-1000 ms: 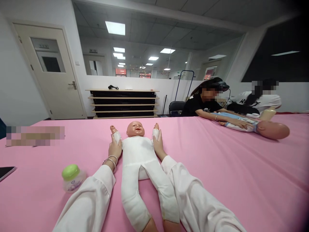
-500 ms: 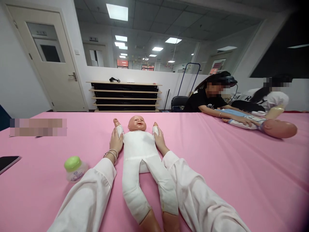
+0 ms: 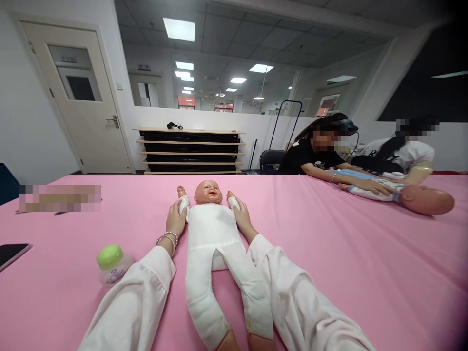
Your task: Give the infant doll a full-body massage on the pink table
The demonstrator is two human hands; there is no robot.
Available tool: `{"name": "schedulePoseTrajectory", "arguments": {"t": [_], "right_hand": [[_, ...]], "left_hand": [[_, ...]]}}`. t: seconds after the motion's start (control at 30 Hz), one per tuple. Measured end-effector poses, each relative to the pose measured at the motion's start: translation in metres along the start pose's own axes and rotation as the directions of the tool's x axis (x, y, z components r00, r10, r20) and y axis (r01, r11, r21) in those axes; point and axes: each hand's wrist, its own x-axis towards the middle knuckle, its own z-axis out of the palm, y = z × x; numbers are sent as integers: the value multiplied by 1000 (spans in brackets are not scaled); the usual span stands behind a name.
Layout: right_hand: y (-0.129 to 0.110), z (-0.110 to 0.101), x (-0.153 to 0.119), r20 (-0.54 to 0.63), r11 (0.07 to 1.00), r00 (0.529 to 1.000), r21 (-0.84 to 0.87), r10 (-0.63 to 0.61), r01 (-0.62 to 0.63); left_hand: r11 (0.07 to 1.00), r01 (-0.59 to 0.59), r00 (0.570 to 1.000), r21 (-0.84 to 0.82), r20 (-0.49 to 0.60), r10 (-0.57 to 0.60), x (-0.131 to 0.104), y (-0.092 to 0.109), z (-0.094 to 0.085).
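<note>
A baby doll [image 3: 212, 226] with a white cloth body lies on its back on the pink-covered table [image 3: 329, 253], head away from me and legs toward me. Both its arms are raised beside its head. My left hand [image 3: 176, 218] is wrapped round the doll's arm on the left, with a beaded bracelet at the wrist. On the other side, my right hand [image 3: 243, 218] holds the doll's right-side arm, fingers on the white sleeve. The doll's feet are cut off by the bottom edge of the view.
A green-lidded jar [image 3: 111, 263] stands left of my left sleeve, and a phone [image 3: 13, 254] lies at the left edge. Across the table, a person [image 3: 310, 155] leans over another doll [image 3: 426, 199]. Another person [image 3: 405, 148] sits behind.
The doll's arm in my right hand has moved inward, nearer its head. The arm in my left hand has also shifted slightly inward. The whole view sits a little lower.
</note>
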Motion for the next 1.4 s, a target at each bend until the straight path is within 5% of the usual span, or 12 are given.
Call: {"name": "schedulePoseTrajectory", "arguments": {"t": [0.3,0.63,0.97,1.17,1.4], "right_hand": [[-6,2,0,55,998,998,65,5,-9],[-7,3,-2,43,997,999,70,32,-35],[10,4,2,-4,994,995,52,98,-98],[26,5,7,-92,980,976,56,197,-193],[29,2,12,-128,883,936,394,328,-256]], "left_hand": [[935,29,990,353,122,-76,1,3,3],[918,7,994,396,100,-51,2,-2,7],[941,37,993,336,92,-72,0,6,2],[982,88,993,166,61,-100,-1,7,-1],[984,171,985,-54,-17,-173,-3,6,-5]]}}
